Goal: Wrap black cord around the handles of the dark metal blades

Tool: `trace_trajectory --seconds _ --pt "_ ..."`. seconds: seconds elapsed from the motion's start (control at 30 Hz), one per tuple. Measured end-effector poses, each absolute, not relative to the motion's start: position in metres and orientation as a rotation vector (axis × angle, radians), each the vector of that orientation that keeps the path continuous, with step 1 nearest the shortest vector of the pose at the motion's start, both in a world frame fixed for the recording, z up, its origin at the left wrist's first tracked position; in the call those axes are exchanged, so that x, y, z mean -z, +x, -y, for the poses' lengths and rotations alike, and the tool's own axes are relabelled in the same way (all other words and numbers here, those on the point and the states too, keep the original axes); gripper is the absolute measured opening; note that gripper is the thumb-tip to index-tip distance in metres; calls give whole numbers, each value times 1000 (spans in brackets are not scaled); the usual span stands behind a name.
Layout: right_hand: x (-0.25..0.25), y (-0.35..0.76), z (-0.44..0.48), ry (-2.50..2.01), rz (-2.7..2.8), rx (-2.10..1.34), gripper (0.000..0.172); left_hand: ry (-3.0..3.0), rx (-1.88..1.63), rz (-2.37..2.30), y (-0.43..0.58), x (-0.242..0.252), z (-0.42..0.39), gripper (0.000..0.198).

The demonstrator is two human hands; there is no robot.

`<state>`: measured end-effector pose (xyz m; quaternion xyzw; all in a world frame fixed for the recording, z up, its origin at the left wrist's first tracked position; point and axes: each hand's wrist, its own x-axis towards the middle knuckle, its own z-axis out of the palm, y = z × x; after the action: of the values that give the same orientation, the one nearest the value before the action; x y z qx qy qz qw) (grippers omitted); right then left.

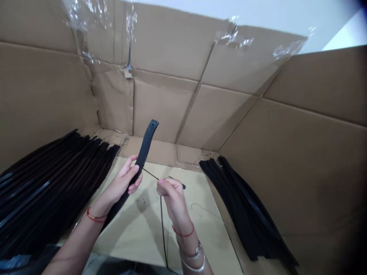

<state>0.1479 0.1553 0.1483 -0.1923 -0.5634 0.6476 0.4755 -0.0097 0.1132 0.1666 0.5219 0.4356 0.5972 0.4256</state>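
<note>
My left hand [126, 179] is closed around a long, curved black plastic strip [145, 147] whose rounded end with a small hole points up and away from me. My right hand [170, 193] pinches a thin black wire or rod [163, 225]. One part of it runs down toward me and another runs across toward the strip at my left hand. Both hands are held above a pale table surface [140, 225], close together. Red threads circle both wrists, and bangles sit on the right wrist.
A big heap of black strips [48, 187] lies to the left. A smaller heap of black strips [243, 210] lies along the right. Cardboard walls [183, 107] patched with clear tape enclose the back and both sides. A thin bent wire [200, 208] rests on the table.
</note>
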Motion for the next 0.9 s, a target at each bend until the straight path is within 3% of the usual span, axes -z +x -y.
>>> trace_trajectory --seconds 0.23,0.4,0.53,0.83,0.9 --pt "-192 176 -185 -294 1376 -1612 54 1275 -1535 -714 15 -191 -128 34" --pt "-196 186 -212 -278 1405 -1536 58 1039 -1175 -87 27 -176 -140 31" --pt "-190 187 -238 -374 1553 -1447 53 967 -996 141 29 -163 -157 38" --pt "-184 185 -256 -594 1763 -1483 53 947 -785 -25 36 -147 -181 37" --pt "-182 181 -261 -620 1841 -1464 53 1055 -835 -291 38 -150 -174 39"
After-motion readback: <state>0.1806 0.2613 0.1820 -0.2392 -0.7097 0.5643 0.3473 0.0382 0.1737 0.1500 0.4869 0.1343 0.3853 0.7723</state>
